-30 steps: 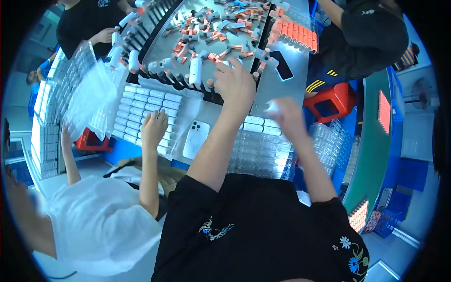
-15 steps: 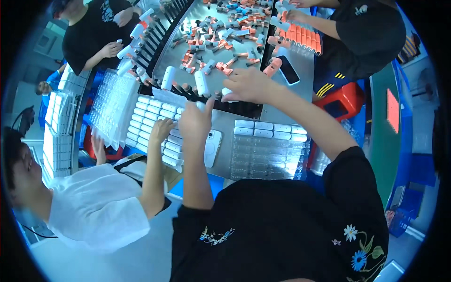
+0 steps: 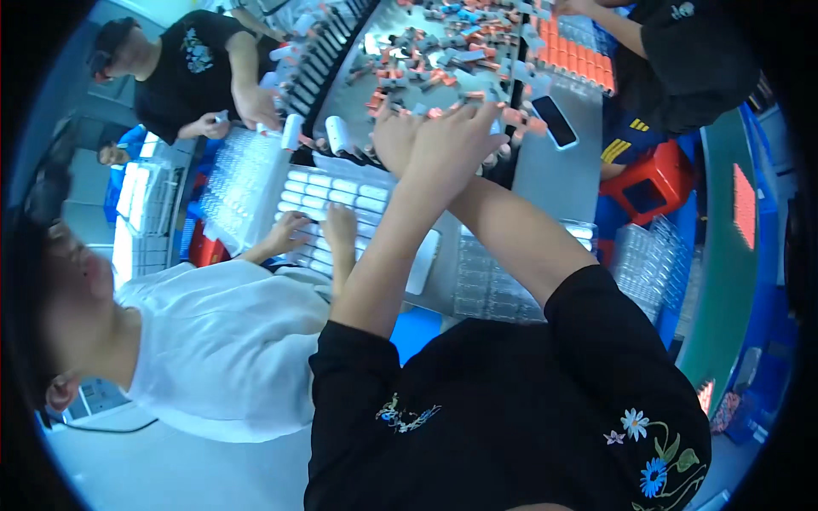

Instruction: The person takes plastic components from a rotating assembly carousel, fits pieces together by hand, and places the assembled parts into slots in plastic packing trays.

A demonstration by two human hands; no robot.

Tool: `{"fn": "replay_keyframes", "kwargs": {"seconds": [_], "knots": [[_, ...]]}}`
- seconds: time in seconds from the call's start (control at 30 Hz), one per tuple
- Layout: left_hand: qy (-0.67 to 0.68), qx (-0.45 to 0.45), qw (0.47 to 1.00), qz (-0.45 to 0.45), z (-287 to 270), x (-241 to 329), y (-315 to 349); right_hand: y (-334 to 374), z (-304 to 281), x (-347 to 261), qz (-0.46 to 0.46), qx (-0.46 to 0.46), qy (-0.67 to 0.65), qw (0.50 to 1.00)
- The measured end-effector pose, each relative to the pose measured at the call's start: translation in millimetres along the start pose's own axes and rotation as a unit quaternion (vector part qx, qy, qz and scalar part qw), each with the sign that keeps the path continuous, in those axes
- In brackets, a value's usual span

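Note:
My left hand [image 3: 458,139] reaches far forward with its fingers spread over the edge of the metal table [image 3: 545,170], among several small grey and orange parts [image 3: 443,60]. My right hand [image 3: 397,140] lies just left of it, because my forearms cross, the left one on top. Whether the right hand holds anything is hidden. White oblong cases [image 3: 336,134] stand on a black rack right beside the hands. Below my arms lies a clear blister tray [image 3: 490,285], and a white phone [image 3: 422,264] rests next to it.
A person in a white shirt at my left has both hands [image 3: 315,230] on a tray of white cases [image 3: 341,192]. Two people in black work at the far left and far right. A black phone [image 3: 554,119], a red stool [image 3: 652,179] and stacked clear trays [image 3: 652,264] are to the right.
My view has turned left and leaned in. My left hand has risen from the tray of white cases to the table edge beside my right hand, and my forearms now cross.

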State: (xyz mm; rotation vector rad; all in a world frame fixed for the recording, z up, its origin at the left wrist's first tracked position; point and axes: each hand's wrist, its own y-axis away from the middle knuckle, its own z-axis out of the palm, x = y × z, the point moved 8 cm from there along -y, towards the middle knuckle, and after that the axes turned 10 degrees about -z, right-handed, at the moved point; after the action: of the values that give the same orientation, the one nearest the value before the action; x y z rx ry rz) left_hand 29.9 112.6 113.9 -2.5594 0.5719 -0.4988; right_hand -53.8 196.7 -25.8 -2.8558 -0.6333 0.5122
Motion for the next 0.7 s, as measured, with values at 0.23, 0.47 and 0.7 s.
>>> {"fn": "replay_keyframes", "kwargs": {"seconds": [0.23, 0.47, 0.7], "knots": [[-0.019, -0.277, 0.958, -0.079, 87, -54, 29, 109, -19, -47, -0.166, 0.239, 0.113, 0.950], [-0.161, -0.116, 0.925, -0.324, 97, -156, 59, 313, 22, 28, -0.125, -0.265, -0.230, 0.928], [-0.150, -0.213, 0.860, -0.439, 113, -150, 124, 379, -77, 256, 0.112, -0.066, -0.074, 0.989]]}}
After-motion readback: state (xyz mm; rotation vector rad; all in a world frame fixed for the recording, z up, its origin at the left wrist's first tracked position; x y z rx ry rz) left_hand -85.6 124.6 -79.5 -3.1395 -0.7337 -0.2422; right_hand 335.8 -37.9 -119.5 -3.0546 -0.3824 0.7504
